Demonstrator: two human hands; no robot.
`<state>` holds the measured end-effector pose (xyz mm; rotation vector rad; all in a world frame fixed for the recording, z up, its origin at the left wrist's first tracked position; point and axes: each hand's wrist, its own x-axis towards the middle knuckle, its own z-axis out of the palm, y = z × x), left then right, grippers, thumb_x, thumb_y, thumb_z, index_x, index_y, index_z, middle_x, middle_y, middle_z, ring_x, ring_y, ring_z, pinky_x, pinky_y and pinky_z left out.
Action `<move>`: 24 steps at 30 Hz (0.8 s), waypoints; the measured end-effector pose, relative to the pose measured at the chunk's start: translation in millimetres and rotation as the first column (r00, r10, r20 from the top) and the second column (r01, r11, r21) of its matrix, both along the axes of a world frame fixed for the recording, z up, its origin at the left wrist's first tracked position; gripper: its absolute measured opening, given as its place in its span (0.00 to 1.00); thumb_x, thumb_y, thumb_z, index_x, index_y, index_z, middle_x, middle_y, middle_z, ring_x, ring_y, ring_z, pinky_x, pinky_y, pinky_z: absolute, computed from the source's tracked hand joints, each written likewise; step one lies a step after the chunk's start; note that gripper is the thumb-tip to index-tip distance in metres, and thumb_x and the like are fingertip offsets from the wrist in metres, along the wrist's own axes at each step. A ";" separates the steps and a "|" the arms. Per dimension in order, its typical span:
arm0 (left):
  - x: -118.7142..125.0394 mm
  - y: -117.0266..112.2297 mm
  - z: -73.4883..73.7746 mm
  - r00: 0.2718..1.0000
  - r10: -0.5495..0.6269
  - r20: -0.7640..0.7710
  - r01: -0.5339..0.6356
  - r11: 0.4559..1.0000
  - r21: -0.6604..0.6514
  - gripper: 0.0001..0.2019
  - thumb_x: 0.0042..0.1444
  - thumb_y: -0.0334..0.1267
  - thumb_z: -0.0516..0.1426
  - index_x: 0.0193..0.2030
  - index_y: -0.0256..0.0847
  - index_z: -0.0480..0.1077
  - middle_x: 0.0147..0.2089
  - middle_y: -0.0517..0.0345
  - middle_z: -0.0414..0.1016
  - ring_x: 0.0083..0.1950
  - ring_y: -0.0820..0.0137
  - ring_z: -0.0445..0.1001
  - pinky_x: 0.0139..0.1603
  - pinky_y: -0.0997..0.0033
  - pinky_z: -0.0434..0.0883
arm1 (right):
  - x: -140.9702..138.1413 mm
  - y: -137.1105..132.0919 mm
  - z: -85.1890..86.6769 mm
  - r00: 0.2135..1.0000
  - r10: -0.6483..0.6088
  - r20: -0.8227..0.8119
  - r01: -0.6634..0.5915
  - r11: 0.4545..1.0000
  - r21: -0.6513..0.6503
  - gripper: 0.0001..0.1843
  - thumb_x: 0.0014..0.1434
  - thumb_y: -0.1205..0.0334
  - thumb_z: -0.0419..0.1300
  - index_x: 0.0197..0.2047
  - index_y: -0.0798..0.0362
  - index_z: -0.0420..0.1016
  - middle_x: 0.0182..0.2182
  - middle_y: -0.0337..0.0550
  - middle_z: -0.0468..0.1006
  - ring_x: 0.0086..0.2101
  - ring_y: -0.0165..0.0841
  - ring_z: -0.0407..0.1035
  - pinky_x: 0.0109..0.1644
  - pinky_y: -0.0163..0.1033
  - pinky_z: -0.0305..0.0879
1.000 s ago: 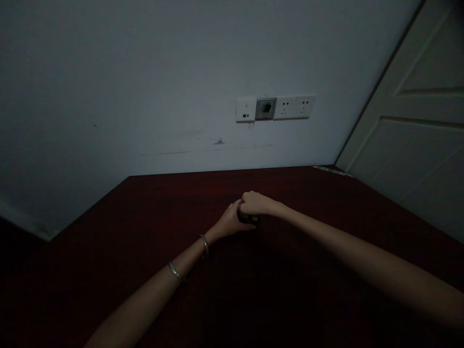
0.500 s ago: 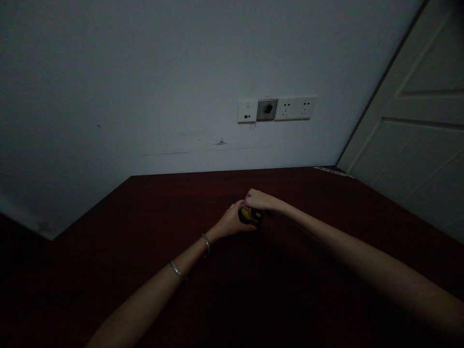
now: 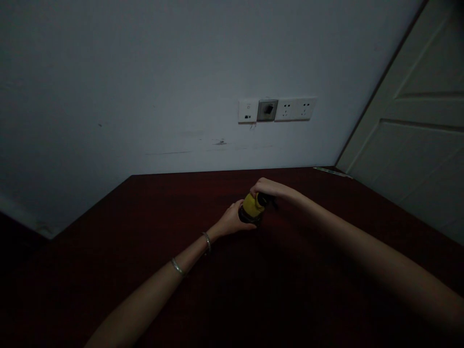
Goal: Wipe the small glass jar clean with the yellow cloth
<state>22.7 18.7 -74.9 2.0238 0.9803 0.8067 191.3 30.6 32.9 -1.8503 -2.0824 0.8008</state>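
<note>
Both my arms reach out over a dark red table (image 3: pixel 145 232). My left hand (image 3: pixel 232 222), with two thin bangles on its wrist, is closed round the dark base of a small object (image 3: pixel 251 209) with a yellow upper part. My right hand (image 3: pixel 270 188) is closed over the top right of that object, pinching a dark piece that sits just above the yellow part. In the dim light I cannot make out what the object is.
A pale wall rises behind the table with a row of white sockets and a grey switch plate (image 3: pixel 277 110). A white panelled door (image 3: pixel 416 125) stands at the right. A thin light strip (image 3: pixel 331 171) lies at the table's far right corner.
My right hand has lifted up and to the right off the object, uncovering its yellow part. My left hand has stayed on the base.
</note>
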 end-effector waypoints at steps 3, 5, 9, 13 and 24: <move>0.3 -0.8 0.7 1.000 -0.005 0.005 0.005 1.000 0.005 0.42 0.33 0.41 0.70 0.57 0.37 0.61 0.55 0.44 0.69 0.56 0.54 0.68 0.56 0.52 0.66 | -4.6 -6.4 7.6 0.996 -0.058 0.063 0.054 0.997 0.060 0.13 0.45 0.62 0.55 0.27 0.62 0.77 0.22 0.47 0.74 0.23 0.32 0.67 0.22 0.33 0.57; 0.8 -0.8 1.2 1.000 0.001 -0.011 -0.001 1.000 0.013 0.41 0.34 0.41 0.70 0.57 0.37 0.62 0.55 0.43 0.69 0.55 0.54 0.68 0.55 0.53 0.66 | -11.4 -12.6 5.9 0.991 -0.066 0.118 0.056 0.994 0.090 0.15 0.46 0.62 0.56 0.31 0.63 0.78 0.27 0.53 0.77 0.27 0.36 0.71 0.25 0.34 0.59; 2.0 1.4 -0.6 0.999 0.017 -0.041 -0.016 0.999 0.031 0.41 0.33 0.41 0.70 0.57 0.38 0.61 0.54 0.44 0.69 0.55 0.54 0.68 0.55 0.53 0.67 | -28.2 -26.0 -8.7 0.977 -0.023 0.212 -0.004 0.992 0.124 0.18 0.47 0.62 0.56 0.37 0.65 0.79 0.34 0.65 0.78 0.36 0.46 0.74 0.33 0.39 0.64; 3.2 4.3 -4.6 1.000 -0.007 -0.023 0.008 0.998 0.056 0.41 0.33 0.40 0.70 0.57 0.38 0.61 0.54 0.45 0.70 0.54 0.55 0.69 0.54 0.55 0.67 | -38.8 -31.2 -21.4 0.970 0.000 0.244 -0.031 0.992 0.124 0.18 0.50 0.63 0.55 0.38 0.65 0.78 0.38 0.68 0.78 0.39 0.49 0.74 0.37 0.40 0.65; 2.2 6.1 -8.9 0.999 0.006 -0.035 -0.003 0.996 0.093 0.44 0.33 0.43 0.70 0.59 0.38 0.59 0.57 0.43 0.66 0.58 0.54 0.66 0.57 0.52 0.64 | -19.1 -12.3 -27.6 1.000 0.022 -0.002 -0.022 0.999 -0.025 0.09 0.46 0.63 0.56 0.23 0.61 0.73 0.21 0.44 0.72 0.23 0.29 0.67 0.20 0.30 0.53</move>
